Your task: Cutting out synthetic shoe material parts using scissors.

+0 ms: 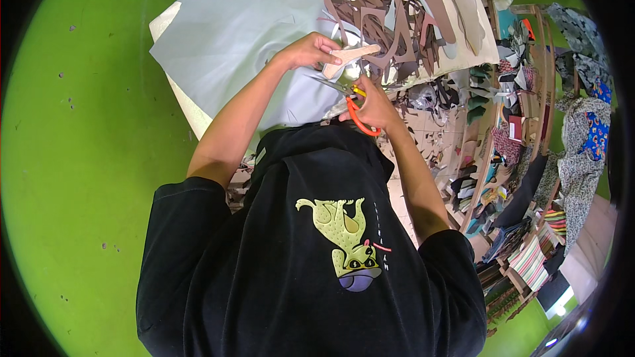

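Note:
Between the thumb and fingers of my left hand is a small tan cut piece with narrow arms, with a white layer showing at its lower side. I cannot tell whether it is leather or card. My right hand grips scissors with orange and yellow handles. Their metal blade points left, just below the tan piece. Under both hands spreads a large pale grey sheet of material that drapes toward my body.
Brown offcuts heap at the table's far side. Long brown and grey sole-shaped pieces lie at the far right on the cream table covering. A shelf with folded fabrics stands right; a green wall is left. Scraps litter the tiled floor.

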Tool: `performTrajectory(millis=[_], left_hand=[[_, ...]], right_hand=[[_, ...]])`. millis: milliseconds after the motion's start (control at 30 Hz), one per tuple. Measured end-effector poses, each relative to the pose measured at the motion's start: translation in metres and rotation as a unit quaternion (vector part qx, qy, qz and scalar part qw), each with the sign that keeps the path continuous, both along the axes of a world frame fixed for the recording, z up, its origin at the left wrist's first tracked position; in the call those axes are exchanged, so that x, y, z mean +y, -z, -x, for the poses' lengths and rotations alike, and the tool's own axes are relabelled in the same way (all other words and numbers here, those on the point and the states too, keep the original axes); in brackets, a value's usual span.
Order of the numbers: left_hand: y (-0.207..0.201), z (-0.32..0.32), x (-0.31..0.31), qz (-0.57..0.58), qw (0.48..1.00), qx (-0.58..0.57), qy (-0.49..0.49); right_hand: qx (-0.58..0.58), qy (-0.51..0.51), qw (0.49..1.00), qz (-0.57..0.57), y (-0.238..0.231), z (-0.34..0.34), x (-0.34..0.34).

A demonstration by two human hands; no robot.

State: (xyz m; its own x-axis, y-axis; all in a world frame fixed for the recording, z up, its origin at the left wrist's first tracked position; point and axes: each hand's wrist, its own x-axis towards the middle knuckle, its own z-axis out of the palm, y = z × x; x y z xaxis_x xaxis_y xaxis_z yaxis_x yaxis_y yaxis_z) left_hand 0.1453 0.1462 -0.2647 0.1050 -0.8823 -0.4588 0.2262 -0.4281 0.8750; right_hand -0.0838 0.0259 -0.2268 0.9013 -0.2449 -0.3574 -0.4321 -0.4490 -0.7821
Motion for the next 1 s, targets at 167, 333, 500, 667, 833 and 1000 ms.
performTrajectory(millis=[167,333,500,667,833,1000], left_hand=[[-0.005,-0.005,0.0,0.003,1.0,-0.002,0.012],[-0.008,-0.004,0.0,0.013,1.0,-0.001,0.014],[-0.007,-0.003,-0.004,-0.001,0.999,-0.012,0.035],[-0.007,-0.013,-0.008,0.06,0.994,-0.028,0.087],[-0.004,-0.013,-0.007,0.038,0.996,-0.007,0.079],[-0.005,-0.008,-0.005,0.045,0.998,-0.016,0.046]], right_hand=[[0.023,-0.021,0.999,0.032,-0.003,-0.007,-0.002],[0.066,-0.064,0.993,0.074,-0.015,-0.01,-0.013],[0.067,-0.056,0.995,0.058,-0.009,-0.012,-0.011],[0.064,-0.059,0.994,0.06,-0.016,-0.019,-0.007],[0.112,-0.109,0.986,0.05,-0.023,-0.024,-0.016],[0.074,-0.092,0.993,0.02,-0.011,-0.022,-0.01]])
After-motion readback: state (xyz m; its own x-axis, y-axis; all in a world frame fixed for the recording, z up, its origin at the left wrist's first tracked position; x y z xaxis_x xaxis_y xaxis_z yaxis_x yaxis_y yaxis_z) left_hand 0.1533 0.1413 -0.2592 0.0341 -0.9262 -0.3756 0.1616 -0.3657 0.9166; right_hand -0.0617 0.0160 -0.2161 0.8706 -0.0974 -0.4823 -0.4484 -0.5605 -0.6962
